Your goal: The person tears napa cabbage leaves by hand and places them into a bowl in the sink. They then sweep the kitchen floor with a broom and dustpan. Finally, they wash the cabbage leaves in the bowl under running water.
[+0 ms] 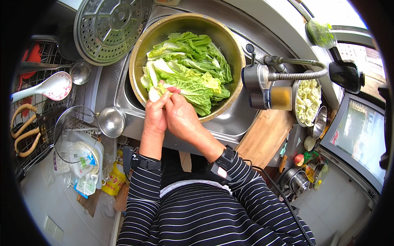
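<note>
Long green cabbage leaves point(190, 70) with pale stems fill much of a large metal basin point(238, 61), which rests over the steel sink. My left hand point(155, 110) and my right hand point(183, 115) meet at the basin's near rim. Between them they grip a small pale cabbage leaf point(156, 92), whose whitish stem end shows above the left fingers. The rest of that piece is hidden by the fingers.
A faucet with a filter point(260, 83) stands right of the basin, beside a wooden cutting board point(266, 135) and a bowl of pale cut vegetables point(307, 101). At left are a perforated steamer plate point(114, 27), a wire strainer point(75, 133), a metal ladle point(112, 122) and a rack with utensils.
</note>
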`<state>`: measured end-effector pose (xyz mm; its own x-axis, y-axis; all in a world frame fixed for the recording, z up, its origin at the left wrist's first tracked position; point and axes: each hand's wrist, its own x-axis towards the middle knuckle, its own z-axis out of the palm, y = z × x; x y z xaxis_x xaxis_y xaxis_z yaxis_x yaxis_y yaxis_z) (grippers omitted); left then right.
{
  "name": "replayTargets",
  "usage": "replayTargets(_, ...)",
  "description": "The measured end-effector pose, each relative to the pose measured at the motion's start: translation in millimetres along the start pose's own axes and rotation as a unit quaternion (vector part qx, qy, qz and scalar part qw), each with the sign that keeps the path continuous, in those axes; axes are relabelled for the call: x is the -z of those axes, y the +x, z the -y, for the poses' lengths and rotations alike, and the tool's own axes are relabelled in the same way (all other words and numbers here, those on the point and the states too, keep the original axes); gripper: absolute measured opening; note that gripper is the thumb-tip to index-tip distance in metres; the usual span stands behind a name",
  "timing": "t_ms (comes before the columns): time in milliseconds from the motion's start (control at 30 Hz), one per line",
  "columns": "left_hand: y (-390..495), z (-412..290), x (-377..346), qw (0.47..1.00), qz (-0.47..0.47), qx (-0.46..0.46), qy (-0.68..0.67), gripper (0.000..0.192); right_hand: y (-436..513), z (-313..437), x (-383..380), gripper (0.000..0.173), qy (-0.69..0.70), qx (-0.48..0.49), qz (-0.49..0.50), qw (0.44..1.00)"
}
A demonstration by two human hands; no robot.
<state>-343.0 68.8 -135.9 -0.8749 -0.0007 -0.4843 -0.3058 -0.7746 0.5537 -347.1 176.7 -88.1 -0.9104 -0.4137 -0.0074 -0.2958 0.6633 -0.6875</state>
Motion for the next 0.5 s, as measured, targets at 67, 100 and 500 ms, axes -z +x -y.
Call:
replayTargets(67, 5, -8, 11, 0.996, -0.047, 0.033, -0.063, 0.045, -4, -1, 7, 0.026, 0.090, -0.019, -0.035, 0.995)
replayTargets(100, 6, -12, 15, 0.991, -0.092, 0.053, -0.079, 0.042, -6, -7, 14, 0.023, 0.154, -0.040, -0.053, 0.986)
replayTargets(500, 22, 3, -34, 0.889, -0.001, 0.019, 0.457, 0.031, -6, -104, 54, 0.018, 0.126, -0.357, -0.214, 0.901)
